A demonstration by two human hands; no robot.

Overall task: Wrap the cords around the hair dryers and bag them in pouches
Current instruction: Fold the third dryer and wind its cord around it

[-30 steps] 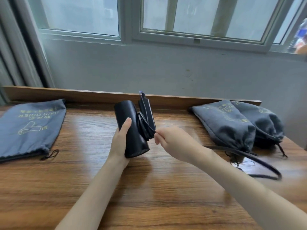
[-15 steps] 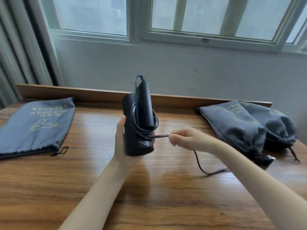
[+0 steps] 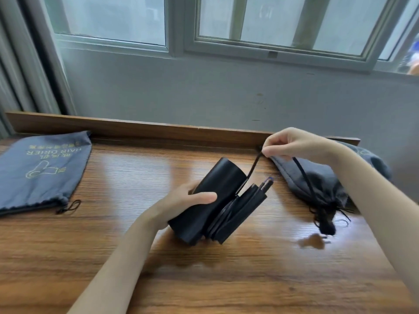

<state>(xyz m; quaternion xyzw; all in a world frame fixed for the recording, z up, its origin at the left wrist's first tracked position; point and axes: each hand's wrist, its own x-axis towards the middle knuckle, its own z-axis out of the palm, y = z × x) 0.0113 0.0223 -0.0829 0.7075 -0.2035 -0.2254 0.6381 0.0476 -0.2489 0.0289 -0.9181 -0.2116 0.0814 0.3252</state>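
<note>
A black folded hair dryer (image 3: pixel 210 198) is tilted above the wooden table (image 3: pixel 136 245), its barrel pointing up and away. My left hand (image 3: pixel 181 202) grips the barrel from the left. Several turns of black cord (image 3: pixel 248 177) lie around the folded handle. My right hand (image 3: pixel 292 143) pinches the cord high at the back right, stretching it taut up from the dryer. The rest of the cord hangs down behind my right forearm to the black plug (image 3: pixel 326 225), which dangles just above the table. An empty flat grey pouch (image 3: pixel 38 173) lies at the far left.
A filled grey pouch (image 3: pixel 317 177) lies at the right, partly behind my right arm. A raised wooden lip (image 3: pixel 136 130) runs along the table's back edge under a grey wall and window. A curtain hangs at the far left.
The dryer has tipped from upright to leaning right and dropped lower. My right hand has swung up and back to the right, pulling the cord taut, and the plug has lifted off the table.
</note>
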